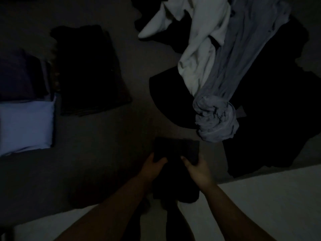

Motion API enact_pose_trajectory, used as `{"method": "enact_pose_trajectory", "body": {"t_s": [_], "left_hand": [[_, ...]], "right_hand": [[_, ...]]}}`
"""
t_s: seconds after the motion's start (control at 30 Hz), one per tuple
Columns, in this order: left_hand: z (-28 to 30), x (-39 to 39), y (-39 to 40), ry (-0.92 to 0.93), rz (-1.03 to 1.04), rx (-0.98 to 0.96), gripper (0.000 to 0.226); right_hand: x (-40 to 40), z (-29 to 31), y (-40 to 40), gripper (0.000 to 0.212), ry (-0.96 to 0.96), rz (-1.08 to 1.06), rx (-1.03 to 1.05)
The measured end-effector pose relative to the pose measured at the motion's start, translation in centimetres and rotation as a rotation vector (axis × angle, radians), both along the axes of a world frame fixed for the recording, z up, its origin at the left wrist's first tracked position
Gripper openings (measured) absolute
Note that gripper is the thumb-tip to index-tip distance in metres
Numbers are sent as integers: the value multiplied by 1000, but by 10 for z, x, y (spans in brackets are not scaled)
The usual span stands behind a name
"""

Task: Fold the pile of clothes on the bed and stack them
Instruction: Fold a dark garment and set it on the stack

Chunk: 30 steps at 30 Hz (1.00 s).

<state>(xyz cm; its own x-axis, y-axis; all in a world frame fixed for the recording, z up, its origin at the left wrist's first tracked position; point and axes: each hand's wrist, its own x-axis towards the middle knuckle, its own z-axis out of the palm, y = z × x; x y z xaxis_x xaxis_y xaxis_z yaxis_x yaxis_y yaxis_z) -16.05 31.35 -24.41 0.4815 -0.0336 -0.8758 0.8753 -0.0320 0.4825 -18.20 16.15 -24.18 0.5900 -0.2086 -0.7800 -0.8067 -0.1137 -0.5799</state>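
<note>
Left hand (152, 164): thumb laid over the near-left edge of the dark garment (176, 150), fingers tucked beneath it, gripping the cloth
Right hand (196, 166): thumb on top of the near-right edge of the dark garment, fingers curled under, gripping it too
Dark garment: a small folded dark rectangle held between both hands over the near edge of the bed (104, 136); its lower part hangs down between the forearms; too dim to tell what kind of clothing it is
Unfolded pile (260, 101): beyond and to the right of the dark garment; black cloth spread underneath, a white garment (199, 49) and a grey garment (218, 119) crumpled on top
Dark folded stack (90, 72): beyond and to the left of the dark garment, lying flat
Pale blue folded piece (26, 126): far left of the dark garment, with a navy folded piece (17, 75) just behind it
</note>
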Motion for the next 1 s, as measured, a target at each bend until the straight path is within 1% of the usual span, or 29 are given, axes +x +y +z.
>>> {"method": "enact_pose_trajectory", "body": {"t_s": [0.07,0.13,0.2,0.27,0.3,0.37,0.43,0.5,0.57,0.6,0.7,0.73,0.8,0.87,0.93,1.0], "left_hand": [[8,3,15,17,134,-57,30],[11,3,38,32,249,-52,34],[15,2,65,-36,310,51,41],[22,-1,96,-160,261,230,51],[26,-2,112,-195,259,283,51],[36,-4,147,-219,350,295,48],[44,-1,188,-203,507,241,47],[46,6,230,-171,637,177,40],[47,17,270,-99,754,106,38],[47,23,290,-68,819,32,36],[49,51,343,-16,1091,-353,19],[45,59,360,-7,1162,-428,17],[33,71,393,-1,1201,-508,22],[15,80,416,41,1157,-526,32],[0,84,430,65,1089,-518,41],[-7,84,437,59,1060,-568,40]], "right_hand": [[9,9,17,39,-86,101,12],[24,19,41,35,-167,251,19],[43,28,69,31,-230,398,43],[65,40,103,29,-302,516,46],[76,44,123,29,-337,566,50],[97,50,168,31,-403,681,34],[120,58,219,36,-479,807,32],[145,64,273,40,-574,921,33],[169,69,329,41,-620,1030,-15],[181,72,357,39,-633,1092,-50],[217,74,436,33,-679,1270,-149],[229,72,460,33,-683,1322,-176],[255,61,495,40,-651,1373,-223],[275,43,513,45,-581,1376,-289],[279,25,519,41,-534,1388,-356],[268,12,518,38,-586,1361,-410]]}}
